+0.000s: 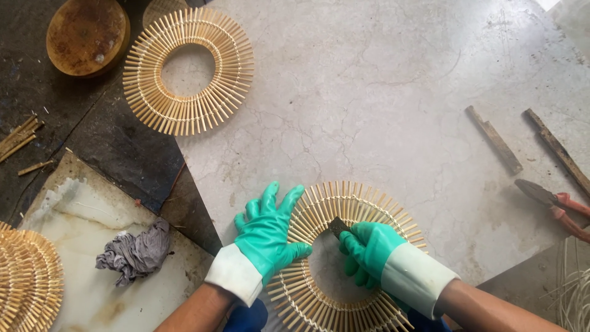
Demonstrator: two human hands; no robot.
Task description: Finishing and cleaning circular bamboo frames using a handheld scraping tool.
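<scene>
A ring of radial bamboo sticks (362,206) lies on the pale stone floor in front of me. My left hand (267,230), in a green rubber glove with a white cuff, presses flat on the ring's left side with fingers spread. My right hand (369,252), gloved the same way, is closed around a small dark blade-like tool (337,227) whose tip touches the ring's inner edge.
A second bamboo ring (188,71) lies at the upper left beside a round wooden block (88,35). A stack of rings (27,280) and a grey rag (136,252) rest on a marble slab at left. Red-handled pliers (556,203) and two wooden strips (495,140) lie at right.
</scene>
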